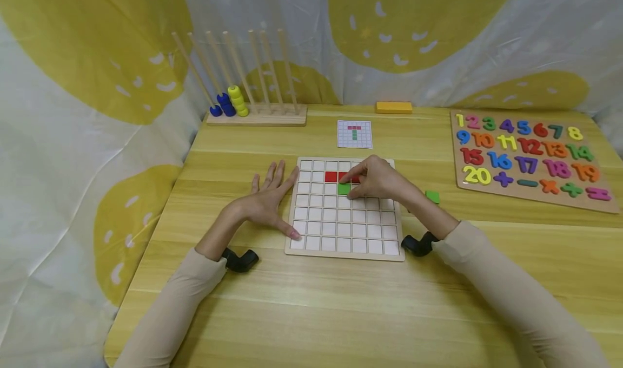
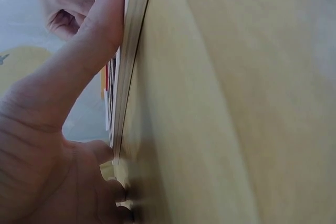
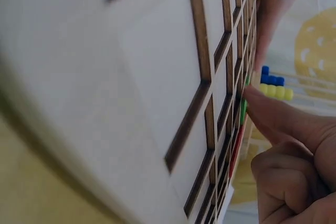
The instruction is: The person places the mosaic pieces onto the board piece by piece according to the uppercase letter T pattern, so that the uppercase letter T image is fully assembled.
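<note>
A wooden grid board point(image 1: 344, 255) with white squares lies on the table. Red tiles point(image 1: 331, 177) fill part of its second row. My right hand point(image 1: 382, 181) pinches a green tile point(image 1: 344, 189) at the cell just below the middle red one; in the right wrist view the thumb presses against the green tile point(image 3: 243, 109), low over the grid. My left hand point(image 1: 265, 203) is spread along the board's left side, thumb on the lower left corner and index fingertip at the upper left edge. Another green tile point(image 1: 432, 197) lies right of the board, beside my right forearm.
Behind the board is a small pattern card point(image 1: 362, 135) with a red and green T shape. An abacus stand point(image 1: 258, 118) with upright rods and beads stands back left. An orange block point(image 1: 393, 107) sits at the rear edge, and a number puzzle board point(image 1: 530, 195) lies to the right.
</note>
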`<state>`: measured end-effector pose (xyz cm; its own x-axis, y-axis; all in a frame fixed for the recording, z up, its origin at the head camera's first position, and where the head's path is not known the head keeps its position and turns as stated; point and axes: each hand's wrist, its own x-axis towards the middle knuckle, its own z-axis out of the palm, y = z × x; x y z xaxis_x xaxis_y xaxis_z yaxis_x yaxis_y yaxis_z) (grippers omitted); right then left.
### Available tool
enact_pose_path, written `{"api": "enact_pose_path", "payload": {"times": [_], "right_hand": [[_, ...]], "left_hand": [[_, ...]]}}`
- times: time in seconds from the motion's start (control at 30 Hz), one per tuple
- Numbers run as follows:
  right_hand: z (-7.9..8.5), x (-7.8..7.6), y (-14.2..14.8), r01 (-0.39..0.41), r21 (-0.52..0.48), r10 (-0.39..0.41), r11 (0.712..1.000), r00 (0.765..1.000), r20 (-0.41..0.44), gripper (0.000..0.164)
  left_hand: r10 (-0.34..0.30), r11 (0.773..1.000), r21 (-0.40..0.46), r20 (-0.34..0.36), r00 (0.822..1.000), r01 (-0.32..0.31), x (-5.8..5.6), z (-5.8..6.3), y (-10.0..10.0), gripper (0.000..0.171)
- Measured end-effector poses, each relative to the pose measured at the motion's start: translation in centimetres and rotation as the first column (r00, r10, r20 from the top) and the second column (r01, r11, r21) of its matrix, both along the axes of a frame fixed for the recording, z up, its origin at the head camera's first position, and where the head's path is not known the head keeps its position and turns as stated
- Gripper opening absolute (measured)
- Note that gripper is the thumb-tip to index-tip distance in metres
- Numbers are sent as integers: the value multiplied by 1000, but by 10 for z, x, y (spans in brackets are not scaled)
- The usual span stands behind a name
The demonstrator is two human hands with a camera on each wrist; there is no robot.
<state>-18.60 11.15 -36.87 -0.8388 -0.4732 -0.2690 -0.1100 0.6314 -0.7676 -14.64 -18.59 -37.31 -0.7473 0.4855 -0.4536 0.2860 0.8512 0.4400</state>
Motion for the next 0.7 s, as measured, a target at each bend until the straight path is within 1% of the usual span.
{"api": "enact_pose_path", "payload": {"times": [0.1, 0.2, 0.33, 0.47, 0.57, 0.7], "right_hand": [[2, 2, 8, -21, -4, 21, 1000, 1000, -16, 32], [7, 4, 20, -17, 4, 17, 1000, 999, -34, 33], [15, 7, 44, 34, 34, -32, 999, 998, -50, 32], [22, 13, 74, 73, 68, -69, 995, 996, -63, 33], [22, 18, 99, 81, 69, -79, 994, 996, -38, 37], [16, 25, 128, 99, 73, -98, 992, 995, -19, 42]], "left_hand": [[-2, 1000, 2, 0, 1000, 2, -1, -1, 2, 150], [-4, 1000, 4, -4, 1000, 4, -1, -1, 2, 150], [-4, 1000, 5, -6, 1000, 4, -1, -1, 2, 151], [-7, 1000, 19, -2, 1000, 7, -2, -2, 1, 151], [-8, 1000, 24, -2, 1000, 8, -2, -2, 0, 151], [-3, 1000, 24, -2, 1000, 3, -2, -2, -1, 151]]}}
